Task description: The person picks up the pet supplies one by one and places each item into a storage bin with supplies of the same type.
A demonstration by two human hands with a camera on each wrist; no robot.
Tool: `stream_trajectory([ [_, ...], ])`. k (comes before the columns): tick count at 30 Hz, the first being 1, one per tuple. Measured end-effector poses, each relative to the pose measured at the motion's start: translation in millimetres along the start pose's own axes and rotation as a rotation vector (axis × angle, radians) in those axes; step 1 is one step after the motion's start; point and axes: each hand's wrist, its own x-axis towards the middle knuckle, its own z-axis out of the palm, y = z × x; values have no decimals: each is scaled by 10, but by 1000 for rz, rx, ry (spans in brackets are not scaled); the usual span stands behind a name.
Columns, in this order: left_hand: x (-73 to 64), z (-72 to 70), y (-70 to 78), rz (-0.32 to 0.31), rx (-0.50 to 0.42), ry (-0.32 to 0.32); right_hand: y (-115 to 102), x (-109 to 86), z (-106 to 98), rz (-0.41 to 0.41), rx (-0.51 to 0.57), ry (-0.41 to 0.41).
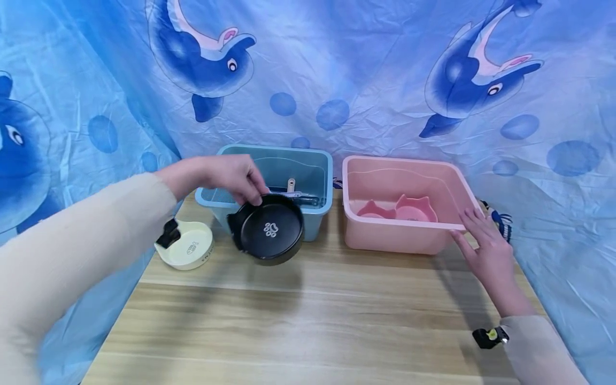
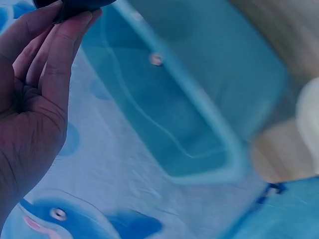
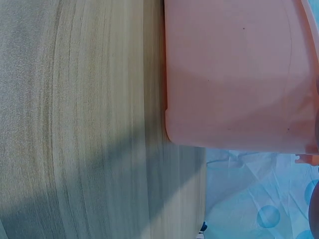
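A black pet bowl (image 1: 270,227) with a white paw print is held tilted in the air by my left hand (image 1: 231,176), thumb and fingers pinching its rim. It hangs in front of the blue bin (image 1: 218,201), which has several slim items inside. In the left wrist view the left hand (image 2: 40,84) grips the bowl's dark edge (image 2: 75,6), mostly cut off. My right hand (image 1: 488,251) rests with fingers extended on the front right corner of the pink bin (image 1: 399,235). Two pink bowls, one of them a cat-eared bowl (image 1: 415,209), lie inside that bin.
A cream bowl (image 1: 190,248) stands on the wooden table (image 1: 308,321) left of the blue bin, partly behind the left wrist camera. A blue dolphin-print cloth (image 1: 375,69) hangs behind and beside the table. The two bins stand side by side at the back.
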Motion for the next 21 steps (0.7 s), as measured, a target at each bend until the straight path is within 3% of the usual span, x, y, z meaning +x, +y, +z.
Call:
stream_trajectory([
  [8, 635, -166, 592, 45, 8, 27, 27, 4, 16, -22, 15, 25],
  [14, 1138, -248, 1034, 87, 101, 45, 39, 17, 28, -28, 11, 34],
  [21, 1656, -202, 1312, 157, 123, 29, 36, 26, 29, -36, 11, 42],
])
